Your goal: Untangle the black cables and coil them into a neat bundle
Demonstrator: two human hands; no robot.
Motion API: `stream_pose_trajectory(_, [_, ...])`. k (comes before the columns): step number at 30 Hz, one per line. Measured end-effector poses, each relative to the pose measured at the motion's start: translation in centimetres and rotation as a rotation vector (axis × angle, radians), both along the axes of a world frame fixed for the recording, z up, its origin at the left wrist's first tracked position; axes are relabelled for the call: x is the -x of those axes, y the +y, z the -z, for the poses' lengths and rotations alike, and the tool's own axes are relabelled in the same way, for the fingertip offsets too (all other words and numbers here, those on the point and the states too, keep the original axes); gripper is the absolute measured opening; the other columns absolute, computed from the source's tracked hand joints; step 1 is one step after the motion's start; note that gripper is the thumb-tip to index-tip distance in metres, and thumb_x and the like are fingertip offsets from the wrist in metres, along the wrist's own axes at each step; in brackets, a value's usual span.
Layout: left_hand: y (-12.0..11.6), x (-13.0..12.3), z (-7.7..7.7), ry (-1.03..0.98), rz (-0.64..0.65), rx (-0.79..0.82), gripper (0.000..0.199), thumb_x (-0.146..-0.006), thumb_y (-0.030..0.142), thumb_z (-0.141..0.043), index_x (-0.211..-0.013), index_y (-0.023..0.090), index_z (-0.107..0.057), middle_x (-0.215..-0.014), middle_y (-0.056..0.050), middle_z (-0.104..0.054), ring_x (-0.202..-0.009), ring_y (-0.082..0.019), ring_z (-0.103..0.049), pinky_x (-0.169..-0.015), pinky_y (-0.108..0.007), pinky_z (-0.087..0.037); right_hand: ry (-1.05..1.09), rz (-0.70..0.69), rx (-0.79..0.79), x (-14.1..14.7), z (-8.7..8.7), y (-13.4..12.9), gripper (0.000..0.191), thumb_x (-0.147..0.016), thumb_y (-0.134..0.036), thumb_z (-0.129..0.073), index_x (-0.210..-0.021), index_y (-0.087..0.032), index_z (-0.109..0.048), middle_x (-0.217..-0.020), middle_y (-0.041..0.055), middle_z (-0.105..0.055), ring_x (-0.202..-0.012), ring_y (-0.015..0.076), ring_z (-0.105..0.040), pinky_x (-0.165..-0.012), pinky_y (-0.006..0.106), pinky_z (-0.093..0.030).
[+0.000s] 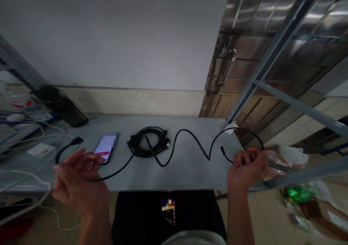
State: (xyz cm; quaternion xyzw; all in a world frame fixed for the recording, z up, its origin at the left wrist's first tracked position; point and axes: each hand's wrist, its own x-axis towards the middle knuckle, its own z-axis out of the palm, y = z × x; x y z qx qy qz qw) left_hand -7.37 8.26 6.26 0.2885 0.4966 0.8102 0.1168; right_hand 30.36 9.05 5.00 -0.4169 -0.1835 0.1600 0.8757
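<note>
A long black cable [184,130] runs in loose waves across the grey table between my hands. My left hand [80,183] has its fingers bent around the cable near one end, whose plug [76,141] points up past the fingers. Curled closed, my right hand [248,166] grips the cable near its other end, with a small plug [223,150] sticking out to the left. Between the hands lies a coil of black cable [148,152] with several plugs around it; the long cable crosses over it. Close to my left fingertips lies a phone [105,147] with its screen lit.
A black bottle [63,107], a clear plastic bottle [24,103], white cables [27,172] and a white adapter [40,150] are at left. A metal frame post [257,81] rises at right, with a metal door [244,56] behind. A lit screen [168,205] rests on my lap.
</note>
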Motion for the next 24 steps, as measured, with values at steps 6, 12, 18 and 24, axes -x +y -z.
stream_pose_trajectory(6, [0.1, -1.3, -0.1, 0.023, 0.102, -0.029, 0.045, -0.113, 0.063, -0.060, -0.100, 0.024, -0.079, -0.082, 0.000, -0.072, -0.080, -0.022, -0.067, -0.079, -0.040, -0.058, -0.010, -0.067, -0.035, 0.7, -0.5, -0.1, 0.056, -0.105, -0.072, -0.073, -0.081, -0.023, -0.059, -0.057, -0.0131, -0.030, -0.044, 0.0066, -0.022, -0.043, 0.023, -0.018])
stream_pose_trajectory(12, [0.2, -1.9, 0.2, 0.050, 0.204, -0.011, 0.044, -0.114, 0.063, -0.059, -0.114, 0.025, -0.079, -0.085, -0.001, -0.077, -0.080, -0.023, -0.072, -0.084, -0.042, -0.063, -0.048, -0.169, -0.066, 1.3, -0.8, -0.3, 0.058, -0.105, -0.076, -0.072, -0.085, -0.022, -0.062, -0.058, -0.0131, -0.030, -0.045, 0.0064, -0.021, -0.045, 0.023, -0.018])
stream_pose_trajectory(18, [0.2, -2.2, 1.3, 0.076, 0.582, 0.188, 0.068, -0.111, 0.072, -0.062, -0.151, 0.017, -0.069, -0.108, -0.013, -0.089, -0.108, -0.035, -0.086, -0.111, -0.058, -0.064, -0.091, -0.252, -0.084, 2.2, -1.4, -0.6, 0.060, -0.104, -0.079, -0.071, -0.087, -0.022, -0.065, -0.060, -0.0125, -0.032, -0.046, 0.0063, -0.023, -0.049, 0.023, -0.024])
stream_pose_trajectory(24, [-0.2, -5.4, 1.5, -0.001, 0.851, 0.379, 0.092, -0.109, 0.079, -0.061, -0.175, 0.017, -0.049, -0.129, -0.020, -0.087, -0.127, -0.040, -0.083, -0.130, -0.068, -0.050, -0.118, -0.366, -0.117, 4.5, -2.1, -0.9, 0.061, -0.107, -0.079, -0.068, -0.084, -0.022, -0.066, -0.061, -0.0103, -0.032, -0.049, 0.0081, -0.030, -0.052, 0.023, -0.028])
